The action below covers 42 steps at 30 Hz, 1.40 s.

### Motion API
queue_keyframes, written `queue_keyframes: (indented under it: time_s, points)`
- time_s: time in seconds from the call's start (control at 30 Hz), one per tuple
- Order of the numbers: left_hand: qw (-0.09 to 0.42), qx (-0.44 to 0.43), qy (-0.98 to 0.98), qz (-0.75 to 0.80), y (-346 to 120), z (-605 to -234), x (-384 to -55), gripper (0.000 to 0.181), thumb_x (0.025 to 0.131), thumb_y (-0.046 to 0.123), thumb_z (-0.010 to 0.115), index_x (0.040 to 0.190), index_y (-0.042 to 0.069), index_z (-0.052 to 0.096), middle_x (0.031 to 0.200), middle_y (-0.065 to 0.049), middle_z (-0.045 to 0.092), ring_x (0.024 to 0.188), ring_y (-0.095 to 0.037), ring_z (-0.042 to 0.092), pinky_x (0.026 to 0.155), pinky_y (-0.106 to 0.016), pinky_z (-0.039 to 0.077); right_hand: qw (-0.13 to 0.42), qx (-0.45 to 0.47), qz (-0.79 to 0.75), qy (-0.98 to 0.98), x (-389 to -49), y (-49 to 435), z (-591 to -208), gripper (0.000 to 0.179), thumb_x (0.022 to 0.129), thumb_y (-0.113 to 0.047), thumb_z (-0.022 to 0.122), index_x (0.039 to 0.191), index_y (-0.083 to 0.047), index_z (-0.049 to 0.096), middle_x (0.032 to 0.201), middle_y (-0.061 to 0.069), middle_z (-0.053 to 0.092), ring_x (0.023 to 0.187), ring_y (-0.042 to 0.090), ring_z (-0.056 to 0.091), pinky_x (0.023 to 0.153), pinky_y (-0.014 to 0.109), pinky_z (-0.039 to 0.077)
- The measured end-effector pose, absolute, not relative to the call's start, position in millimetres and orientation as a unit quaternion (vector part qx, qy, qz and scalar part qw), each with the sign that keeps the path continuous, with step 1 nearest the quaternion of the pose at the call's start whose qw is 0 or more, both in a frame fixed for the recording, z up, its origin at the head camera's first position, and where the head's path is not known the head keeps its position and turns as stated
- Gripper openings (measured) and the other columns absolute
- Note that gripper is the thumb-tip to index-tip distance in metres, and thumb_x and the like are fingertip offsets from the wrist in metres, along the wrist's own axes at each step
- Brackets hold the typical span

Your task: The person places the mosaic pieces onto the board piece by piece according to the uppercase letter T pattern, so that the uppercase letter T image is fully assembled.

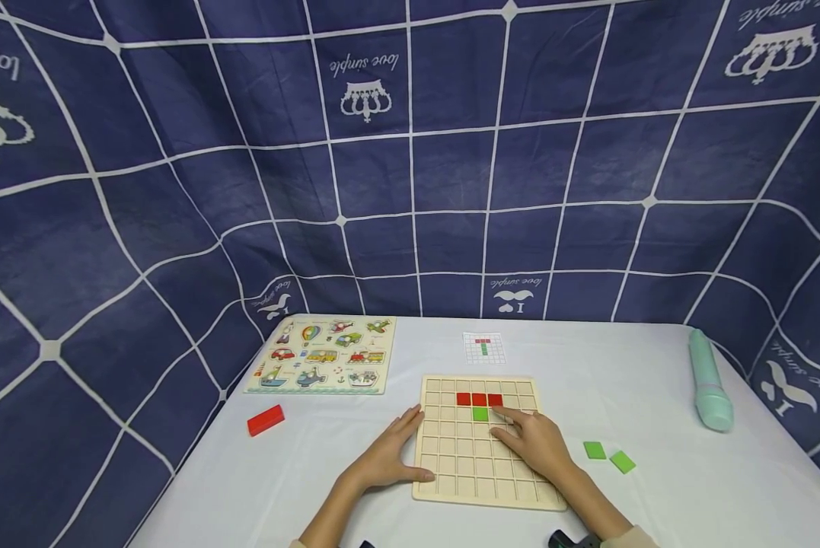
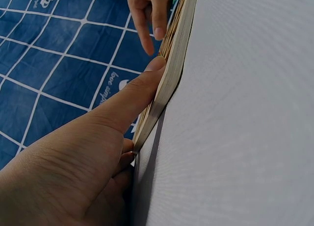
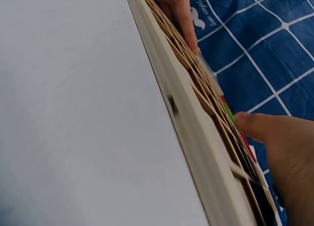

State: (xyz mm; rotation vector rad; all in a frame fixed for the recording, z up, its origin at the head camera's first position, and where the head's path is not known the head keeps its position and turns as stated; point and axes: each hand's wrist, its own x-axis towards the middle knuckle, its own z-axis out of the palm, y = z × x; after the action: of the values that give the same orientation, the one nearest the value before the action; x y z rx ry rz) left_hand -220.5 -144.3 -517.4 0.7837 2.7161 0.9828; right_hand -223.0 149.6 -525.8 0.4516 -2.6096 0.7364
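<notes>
A wooden grid board (image 1: 457, 466) lies in front of me. Three red square tiles (image 1: 479, 399) sit side by side in one of its upper rows, and a green square tile (image 1: 480, 414) fills the cell under the middle one. My left hand (image 1: 387, 455) rests along the board's left edge, fingers stretched out; in the left wrist view its thumb (image 2: 142, 85) lies over the rim. Over the board's right part is my right hand (image 1: 536, 441), its index fingertip just below the rightmost red tile. Thumb and index are apart, with nothing visible between them.
Two loose green tiles (image 1: 595, 450) lie right of the board. Behind it is a small pattern card (image 1: 484, 348) with a red and green T. A vehicle puzzle board (image 1: 323, 355) and a red block (image 1: 266, 420) are at left, a mint-green cylinder (image 1: 709, 380) at far right.
</notes>
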Motion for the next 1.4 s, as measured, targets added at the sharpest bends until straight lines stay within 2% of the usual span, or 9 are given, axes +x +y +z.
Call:
queue_keyframes:
  time_s: [0.23, 0.4, 0.73, 1.03, 1.4]
  points:
    - [0.081, 0.257, 0.906, 0.327, -144.8, -517.6, -220.5, 0.111, 0.063, 0.061, 0.073, 0.146, 0.006, 0.024, 0.153, -0.005, 0.016, 0.138, -0.032, 0.016, 0.108, -0.052, 0.020, 0.212, 0.176, 0.248, -0.929, -208.6, 184.5, -528.0, 0.041, 0.074, -0.042, 0.074, 0.108, -0.019, 0.071, 0.043, -0.022, 0.020, 0.046, -0.001, 0.015, 0.048, 0.023, 0.034]
    - [0.084, 0.256, 0.905, 0.330, -144.1, -519.2, -221.8, 0.111, 0.063, 0.061, 0.073, 0.146, 0.006, 0.024, 0.153, -0.004, 0.016, 0.138, -0.031, 0.015, 0.108, -0.052, 0.021, 0.222, 0.163, 0.240, -0.931, -193.8, 219.9, -529.9, 0.042, 0.072, -0.043, 0.076, 0.106, -0.019, 0.071, 0.046, -0.021, 0.021, 0.046, -0.001, 0.016, 0.043, 0.018, 0.022]
    - [0.083, 0.256, 0.905, 0.329, -143.7, -518.2, -222.0, 0.111, 0.063, 0.062, 0.073, 0.146, 0.007, 0.024, 0.153, -0.003, 0.015, 0.138, -0.030, 0.015, 0.108, -0.052, 0.021, 0.229, 0.106, 0.235, -0.939, -174.4, 282.9, -529.2, 0.043, 0.064, -0.038, 0.082, 0.102, -0.020, 0.071, 0.050, -0.018, 0.023, 0.046, -0.001, 0.018, 0.041, 0.018, 0.020]
    - [0.085, 0.254, 0.906, 0.329, -143.9, -518.8, -221.4, 0.111, 0.063, 0.062, 0.073, 0.146, 0.007, 0.024, 0.153, -0.003, 0.015, 0.138, -0.030, 0.014, 0.108, -0.051, 0.021, 0.221, 0.107, 0.234, -0.941, -172.2, 290.1, -527.8, 0.042, 0.065, -0.038, 0.082, 0.101, -0.020, 0.071, 0.051, -0.018, 0.023, 0.047, -0.001, 0.017, 0.040, 0.019, 0.020]
    - [0.078, 0.259, 0.907, 0.322, -144.6, -519.3, -221.7, 0.110, 0.064, 0.061, 0.073, 0.146, 0.007, 0.024, 0.153, -0.004, 0.016, 0.138, -0.030, 0.016, 0.108, -0.051, 0.021, 0.165, 0.078, 0.225, -0.957, -173.1, 290.0, -529.1, 0.044, 0.068, -0.044, 0.078, 0.104, -0.019, 0.071, 0.047, -0.014, 0.024, 0.044, 0.001, 0.018, 0.041, 0.019, 0.020]
